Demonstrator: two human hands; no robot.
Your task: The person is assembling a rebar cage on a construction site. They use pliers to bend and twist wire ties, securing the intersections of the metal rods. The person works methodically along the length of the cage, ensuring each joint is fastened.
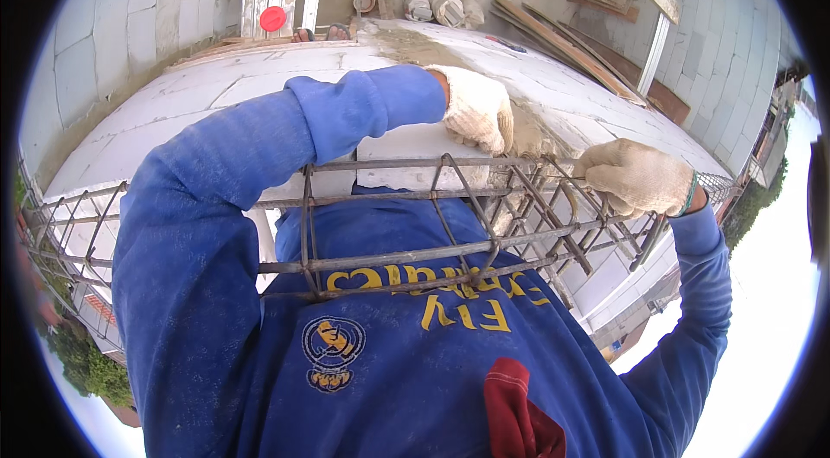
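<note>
A rebar cage (393, 253) of rusty long bars and bent stirrups runs across in front of my chest, along the top of a white block wall. Reaching over it from the left, my left hand (478, 108) wears a white knit glove. Its fingers curl down together beside the far top bar, and their tips are partly hidden. My right hand (635, 177), in a soiled knit glove, is closed at the crowded right part of the cage, where several bars cross. What lies inside its fingers is hidden. Dark rod ends (647, 244) stick out below that hand.
White blocks (259, 82) form the wall top beyond the cage. Far below lie wooden planks (566, 47), bags (448, 12) and a red round object (272, 19). A person's feet (337, 32) show near it. Pale upright posts (661, 26) stand at upper right.
</note>
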